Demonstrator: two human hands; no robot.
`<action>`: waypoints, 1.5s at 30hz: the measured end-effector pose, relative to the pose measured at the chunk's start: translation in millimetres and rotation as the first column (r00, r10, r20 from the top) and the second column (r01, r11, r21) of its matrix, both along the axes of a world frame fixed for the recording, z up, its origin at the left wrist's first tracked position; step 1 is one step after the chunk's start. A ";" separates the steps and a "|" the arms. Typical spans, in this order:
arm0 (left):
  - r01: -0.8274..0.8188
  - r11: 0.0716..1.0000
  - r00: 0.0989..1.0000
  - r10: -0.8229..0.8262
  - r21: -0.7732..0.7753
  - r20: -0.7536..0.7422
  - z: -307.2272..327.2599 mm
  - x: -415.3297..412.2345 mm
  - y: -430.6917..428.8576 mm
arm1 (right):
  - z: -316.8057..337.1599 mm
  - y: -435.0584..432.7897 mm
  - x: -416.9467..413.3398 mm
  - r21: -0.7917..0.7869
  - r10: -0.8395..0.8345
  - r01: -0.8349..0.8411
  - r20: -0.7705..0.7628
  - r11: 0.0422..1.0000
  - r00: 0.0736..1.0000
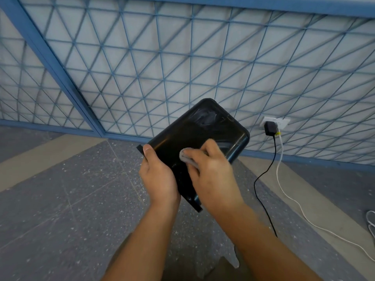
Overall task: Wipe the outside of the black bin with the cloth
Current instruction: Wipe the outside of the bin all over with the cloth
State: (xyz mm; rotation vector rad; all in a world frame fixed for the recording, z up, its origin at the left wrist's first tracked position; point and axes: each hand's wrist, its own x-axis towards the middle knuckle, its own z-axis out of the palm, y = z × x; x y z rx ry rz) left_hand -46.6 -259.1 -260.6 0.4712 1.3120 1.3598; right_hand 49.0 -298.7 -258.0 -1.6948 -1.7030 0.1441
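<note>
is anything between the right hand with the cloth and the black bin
Nothing visible. The right hand holds the grey cloth directly against the black bin, on its outer side. The left hand grips the bin's edge, apart from the cloth.

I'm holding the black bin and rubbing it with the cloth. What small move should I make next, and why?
Probably slide the cloth under your right hand up the black bin toward its far end. Pale smears show there, and the cloth sits nearer the middle. Your left hand grips the near edge, so the bin should stay steady.
</note>
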 end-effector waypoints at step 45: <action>-0.042 0.999 0.962 0.039 -0.007 -0.269 -24.1 -17.1 16.6 | -32.9 -21.3 32.2 -0.004 0.045 -0.046 -0.087 0.999 0.995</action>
